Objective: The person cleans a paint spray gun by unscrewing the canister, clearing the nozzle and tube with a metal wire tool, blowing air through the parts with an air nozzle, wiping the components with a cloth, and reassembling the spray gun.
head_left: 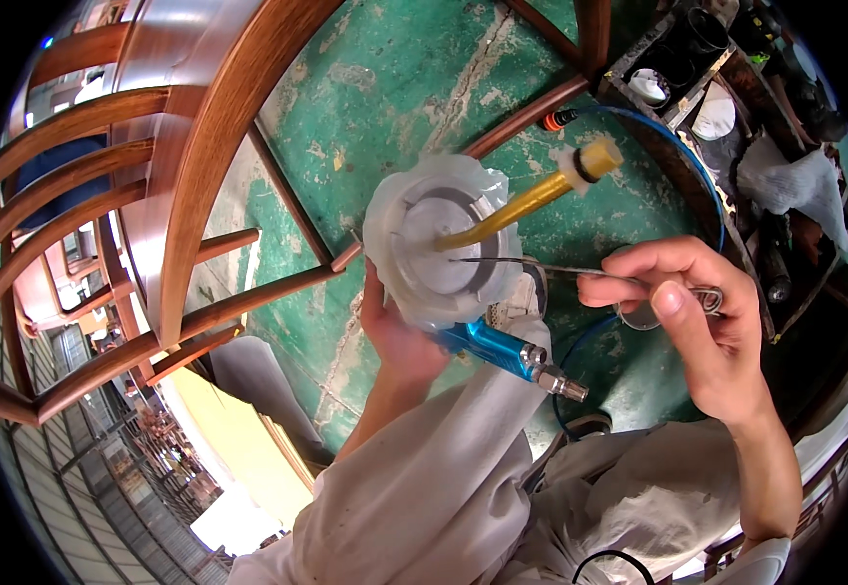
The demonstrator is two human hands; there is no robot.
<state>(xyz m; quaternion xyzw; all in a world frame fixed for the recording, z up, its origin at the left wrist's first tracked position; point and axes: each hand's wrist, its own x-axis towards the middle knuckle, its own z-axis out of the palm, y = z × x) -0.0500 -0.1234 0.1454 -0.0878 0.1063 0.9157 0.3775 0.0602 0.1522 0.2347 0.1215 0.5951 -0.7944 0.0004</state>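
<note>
In the middle of the frame, a translucent cup (393, 231) with a ragged rim faces up, and the left hand (401, 334) grasps it from its lower left side, most of the fingers hidden beneath. A yellow tube (516, 212) rises from inside the cup and slants to the upper right, with a black ring and a pale collar near its outer end. Just below the cup shows a blue spray gun (495, 348), its metal fitting pointing to the lower right. Right of centre, the right hand (702, 312) pinches a thin wire (565, 268), coiled at the hand end, its other end reaching over the cup's opening; whether the tip touches the inside I cannot tell. A wooden chair (211, 146) fills the upper left over a green floor (385, 102). At upper right, a blue hose (679, 146) curves past a crate (675, 115) and a grey rag (783, 180).
</note>
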